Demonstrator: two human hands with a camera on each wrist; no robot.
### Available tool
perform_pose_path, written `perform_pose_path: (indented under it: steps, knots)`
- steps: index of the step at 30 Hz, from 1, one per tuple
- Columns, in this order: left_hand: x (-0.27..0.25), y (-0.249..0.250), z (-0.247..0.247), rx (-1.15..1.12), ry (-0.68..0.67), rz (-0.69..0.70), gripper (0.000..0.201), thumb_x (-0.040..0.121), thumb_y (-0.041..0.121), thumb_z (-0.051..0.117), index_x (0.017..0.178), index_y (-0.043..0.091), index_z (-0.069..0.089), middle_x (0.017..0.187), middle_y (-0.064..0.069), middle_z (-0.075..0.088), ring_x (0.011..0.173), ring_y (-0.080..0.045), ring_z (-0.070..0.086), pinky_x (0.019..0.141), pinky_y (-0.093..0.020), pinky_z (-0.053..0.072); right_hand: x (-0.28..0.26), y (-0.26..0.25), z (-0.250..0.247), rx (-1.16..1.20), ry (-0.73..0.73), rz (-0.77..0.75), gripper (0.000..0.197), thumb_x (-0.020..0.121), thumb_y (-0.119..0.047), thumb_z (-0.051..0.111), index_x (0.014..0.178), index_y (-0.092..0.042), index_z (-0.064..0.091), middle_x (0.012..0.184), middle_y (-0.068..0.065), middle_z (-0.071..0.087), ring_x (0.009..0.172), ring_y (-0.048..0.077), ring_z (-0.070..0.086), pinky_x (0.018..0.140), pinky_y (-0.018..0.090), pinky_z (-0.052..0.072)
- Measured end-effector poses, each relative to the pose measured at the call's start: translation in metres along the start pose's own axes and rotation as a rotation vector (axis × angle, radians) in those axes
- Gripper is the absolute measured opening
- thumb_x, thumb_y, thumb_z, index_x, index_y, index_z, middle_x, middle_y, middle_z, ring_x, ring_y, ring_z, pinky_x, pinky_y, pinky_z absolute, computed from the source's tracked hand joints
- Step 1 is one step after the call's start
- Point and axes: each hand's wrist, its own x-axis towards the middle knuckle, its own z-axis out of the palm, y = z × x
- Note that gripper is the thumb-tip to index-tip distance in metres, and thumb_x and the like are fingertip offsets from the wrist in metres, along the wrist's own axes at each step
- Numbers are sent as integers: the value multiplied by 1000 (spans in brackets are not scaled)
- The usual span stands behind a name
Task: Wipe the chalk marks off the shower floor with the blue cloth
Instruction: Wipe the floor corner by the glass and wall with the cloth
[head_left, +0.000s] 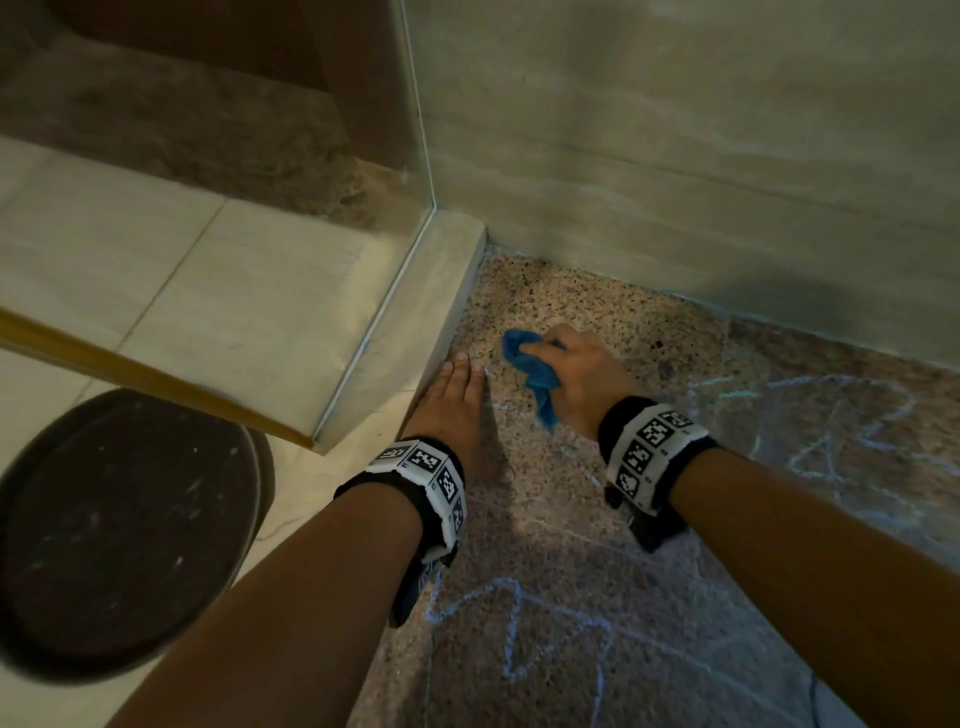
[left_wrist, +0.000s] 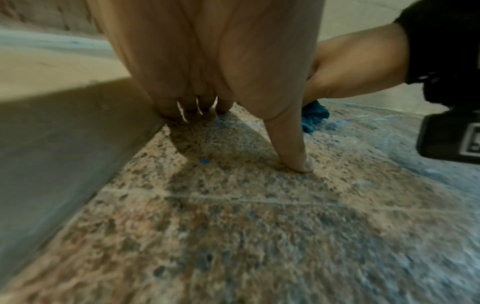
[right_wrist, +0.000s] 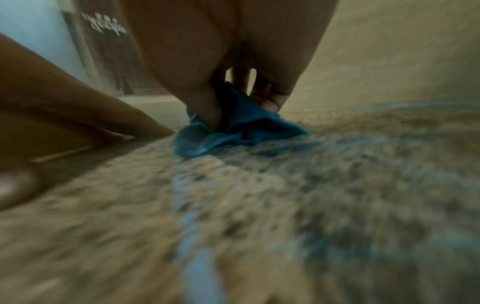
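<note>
The floor (head_left: 597, 317) is speckled granite-like stone, grainy brown and tan, matt. Chalk marks (head_left: 511, 618) on it are pale blue, powdery and smeared. The cloth (head_left: 530, 364) on the floor is soft, crumpled blue fabric. Left of the floor, the curb (head_left: 415, 332) is smooth beige stone, and a clear, glossy glass panel (head_left: 410, 156) stands on it. Behind the floor, the wall (head_left: 701, 156) is smooth, dull grey-beige. Beyond the curb lie smooth cream tiles (head_left: 182, 291) and a dark, scuffed round lid (head_left: 119, 535).
</note>
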Motion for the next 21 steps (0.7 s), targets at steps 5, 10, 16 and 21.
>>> perform_pose_path:
  steps: [5,10,16,21]
  knots:
    - [-2,0,1,-6,23,21,126,77,63,67,150,8,-19,157,-9,-27,147,-22,-19,118,-30,-6,-27,-17,1,-23,-49,-90,60,87,-53,41,135,-18,51,137,6,43,116,33,38,99,39,36]
    - [-1,-1,1,4,11,11,129,75,64,68,150,10,-20,156,-6,-29,146,-22,-20,118,-30,-6,-5,1,-4,5,22,-158,32,85,-2,59,116,-9,66,113,15,58,97,40,52,84,45,48]
    - [1,-1,2,-10,15,11,129,74,64,69,151,11,-20,157,-6,-29,147,-21,-20,118,-30,-6,-4,-11,5,180,-9,5,22,87,-7,56,106,-13,64,106,7,48,97,23,42,84,39,37]
    - [0,-1,3,-18,26,8,125,76,61,69,151,9,-18,157,-7,-27,147,-21,-18,118,-29,-6,-15,-19,2,176,-133,-69,22,89,-6,51,107,-13,61,105,6,46,96,24,41,81,35,37]
